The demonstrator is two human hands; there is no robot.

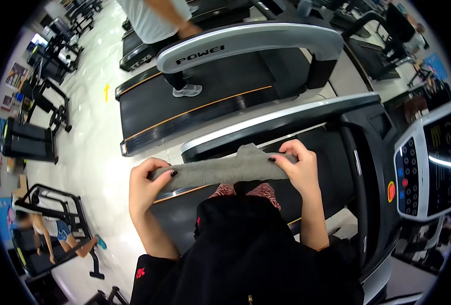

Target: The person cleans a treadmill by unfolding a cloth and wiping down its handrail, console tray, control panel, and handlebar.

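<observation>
A grey towel (215,171), folded into a long narrow strip, stretches between my two hands in front of my body. My left hand (149,184) pinches its left end, the thumb lying on top and the fingers curled behind. At the other end my right hand (299,165) grips it the same way, with a corner of cloth sticking up beside it. Beneath the towel lies the dark belt of the treadmill (322,152) I am on. Its long side handrail (281,122) runs just beyond the towel.
The treadmill's console (413,173), with buttons and a screen, stands at the right. Another person (154,25) is on the neighbouring treadmill (200,107). At lower left a person (52,229) sits on a gym machine. More exercise equipment lines the left wall.
</observation>
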